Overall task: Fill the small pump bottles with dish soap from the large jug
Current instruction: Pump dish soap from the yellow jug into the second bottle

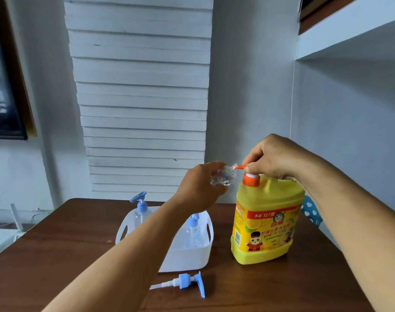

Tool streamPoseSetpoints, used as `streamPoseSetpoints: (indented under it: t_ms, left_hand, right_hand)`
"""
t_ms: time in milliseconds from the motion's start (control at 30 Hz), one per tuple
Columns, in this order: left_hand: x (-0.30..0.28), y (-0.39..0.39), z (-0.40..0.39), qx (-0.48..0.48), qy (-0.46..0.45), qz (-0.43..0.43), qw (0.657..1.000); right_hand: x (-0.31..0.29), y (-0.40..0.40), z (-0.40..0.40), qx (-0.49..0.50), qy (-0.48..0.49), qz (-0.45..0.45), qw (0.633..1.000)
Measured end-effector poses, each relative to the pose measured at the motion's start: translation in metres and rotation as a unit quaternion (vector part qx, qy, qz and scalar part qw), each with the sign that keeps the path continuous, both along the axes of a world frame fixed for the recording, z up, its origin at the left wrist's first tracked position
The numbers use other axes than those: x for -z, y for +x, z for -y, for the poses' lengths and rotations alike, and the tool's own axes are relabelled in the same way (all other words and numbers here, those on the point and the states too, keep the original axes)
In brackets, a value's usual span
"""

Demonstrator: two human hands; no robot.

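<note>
1. Where the view begins, a loose pump (pixel 182 282) lies on the tabletop (pixel 282 287), unscrewed, just in front of the tub (pixel 187 257).
2. The tub holds two capped bottles (pixel 193 233), both seemingly empty.
3. The jug (pixel 265 224) stands upright right of the tub, near full.
4. Left hand (pixel 201 188): fingers clamped on the open bottle (pixel 221 176), tilted, its mouth at the jug's orange spout (pixel 240 167).
5. Right hand (pixel 275 157): fingers curled on the jug's pump head, pressing down.
6. Judgement: first fill in hand. Next calls for repeated strokes with the mouth kept under the spout; misalignment risks spillage.
</note>
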State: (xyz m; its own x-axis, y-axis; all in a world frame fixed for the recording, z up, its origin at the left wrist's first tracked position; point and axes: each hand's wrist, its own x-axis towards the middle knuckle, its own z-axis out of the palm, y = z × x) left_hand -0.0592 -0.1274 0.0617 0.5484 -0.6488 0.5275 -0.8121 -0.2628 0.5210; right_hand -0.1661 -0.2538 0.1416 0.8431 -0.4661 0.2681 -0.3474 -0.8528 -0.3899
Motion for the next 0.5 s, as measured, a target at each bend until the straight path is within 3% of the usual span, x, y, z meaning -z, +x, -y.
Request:
streamPoseSetpoints:
  t_ms: [233, 500]
  left_hand:
    - [-0.016, -0.002, 0.000, 0.003, -0.017, 0.014, 1.000]
    - [-0.001, 0.001, 0.003, 0.001, -0.012, 0.005, 1.000]
  right_hand:
    - [-0.024, -0.003, -0.003, 0.001, -0.030, -0.008, 1.000]
    - [0.005, -0.001, 0.002, 0.003, -0.006, 0.031, 0.999]
